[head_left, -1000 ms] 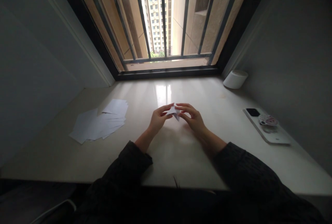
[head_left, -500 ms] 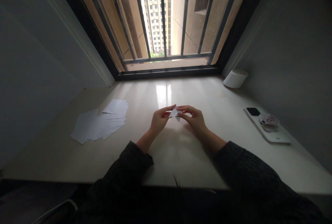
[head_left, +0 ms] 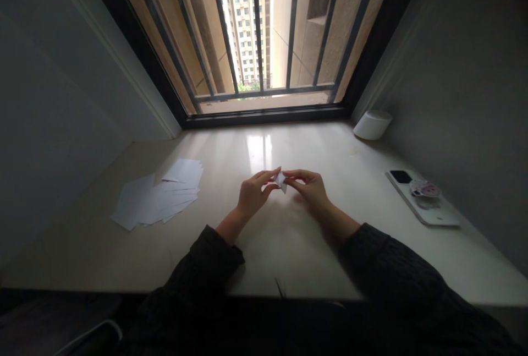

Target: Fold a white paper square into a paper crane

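Observation:
A small piece of folded white paper (head_left: 281, 180) is held up between both hands above the middle of the pale sill, one pointed corner hanging down. My left hand (head_left: 252, 193) pinches its left side, fingers above and thumb below. On the right side, my right hand (head_left: 308, 186) grips it between thumb and fingers. The fingertips cover parts of the paper, so its full shape is hidden.
Several loose white sheets (head_left: 154, 195) lie overlapping on the left of the sill (head_left: 284, 246). At the right is a white phone (head_left: 429, 210) with a round grip on its back. A white cylinder-like object (head_left: 372, 125) stands in the far right corner, near the barred window (head_left: 264, 105).
My left fingers have shifted on the paper, with the thumb now further right and less of the paper showing. My right hand stays nearly in place.

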Tool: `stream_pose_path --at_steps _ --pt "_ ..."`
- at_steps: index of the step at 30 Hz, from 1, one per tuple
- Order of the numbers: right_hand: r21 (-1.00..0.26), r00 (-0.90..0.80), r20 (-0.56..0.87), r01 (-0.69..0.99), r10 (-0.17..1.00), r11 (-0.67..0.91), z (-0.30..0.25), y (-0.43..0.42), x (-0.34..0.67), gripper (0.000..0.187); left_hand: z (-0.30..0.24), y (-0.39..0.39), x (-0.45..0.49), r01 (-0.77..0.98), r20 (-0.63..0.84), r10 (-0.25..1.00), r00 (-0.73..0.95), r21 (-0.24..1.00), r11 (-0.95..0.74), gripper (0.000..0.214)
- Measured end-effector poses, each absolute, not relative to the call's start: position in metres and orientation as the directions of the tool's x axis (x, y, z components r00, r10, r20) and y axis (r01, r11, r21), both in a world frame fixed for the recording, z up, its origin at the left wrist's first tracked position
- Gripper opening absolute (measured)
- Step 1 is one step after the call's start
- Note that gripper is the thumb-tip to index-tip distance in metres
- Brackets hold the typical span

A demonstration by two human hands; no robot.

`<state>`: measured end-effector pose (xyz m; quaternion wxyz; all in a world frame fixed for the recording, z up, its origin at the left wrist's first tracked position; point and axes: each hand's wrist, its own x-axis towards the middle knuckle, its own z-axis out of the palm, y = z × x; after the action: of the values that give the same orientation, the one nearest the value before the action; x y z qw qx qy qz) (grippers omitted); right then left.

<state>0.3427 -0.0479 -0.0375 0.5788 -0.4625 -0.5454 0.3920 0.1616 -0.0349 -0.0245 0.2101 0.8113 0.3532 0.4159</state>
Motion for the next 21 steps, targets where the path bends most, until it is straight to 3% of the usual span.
stream_pose_path --at_steps 3,10,21 --pt "-0.963 0.117 0.264 0.097 0.958 0.253 -0.037 -0.049 0.343 0.024 -0.022 -0.038 0.163 0.479 0.601 0.703 0.381 0.522 -0.706 0.047" --pt "-0.942 0.1 0.31 0.164 0.945 0.292 -0.038 -0.05 0.341 0.027 -0.022 -0.041 0.164 0.458 0.761 0.559 0.33 0.388 -0.799 0.025" --pt "-0.983 0.133 0.174 0.075 0.976 0.165 -0.03 -0.053 0.339 0.029 -0.022 -0.046 0.168 0.415 0.804 0.527 0.275 0.395 -0.82 0.018"
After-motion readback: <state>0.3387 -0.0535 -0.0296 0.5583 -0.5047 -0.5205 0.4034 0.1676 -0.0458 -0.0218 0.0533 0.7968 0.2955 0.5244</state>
